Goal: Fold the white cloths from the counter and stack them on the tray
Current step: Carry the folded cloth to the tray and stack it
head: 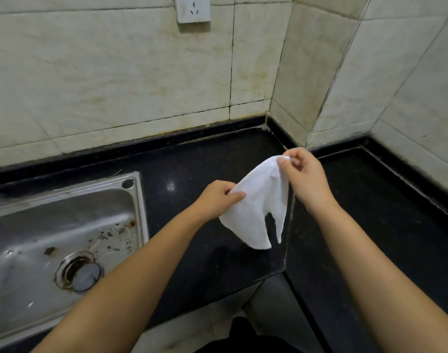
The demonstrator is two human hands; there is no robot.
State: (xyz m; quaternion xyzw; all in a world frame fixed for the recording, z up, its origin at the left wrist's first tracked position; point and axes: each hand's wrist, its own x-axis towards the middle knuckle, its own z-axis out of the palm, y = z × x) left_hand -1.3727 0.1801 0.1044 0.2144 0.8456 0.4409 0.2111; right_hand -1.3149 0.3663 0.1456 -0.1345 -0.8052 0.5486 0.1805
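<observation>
**White cloth held up over a dark corner bench**

Black stone formed the bench, which ran into a tiled corner and turned toward 3 o'clock along the right wall. Pale marbled wall tiles rose behind it, stained along the grout, with a white socket at 12 o'clock. At 8 o'clock a steel sink sat in the bench, its basin flecked with debris around the drain.

Near the middle of the view the white cloth hung in the air above the bench, touching no surface. Its long axis ran on a slant, from a high corner toward 1 o'clock down to loose points toward 6 o'clock, where two tails drooped side by side.

Both hands were closed on the fabric and stood apart. The left hand pinched the lower left edge with thumb over curled fingers. The right hand pinched the uppermost corner between thumb and fingertips, held higher and farther away.
</observation>
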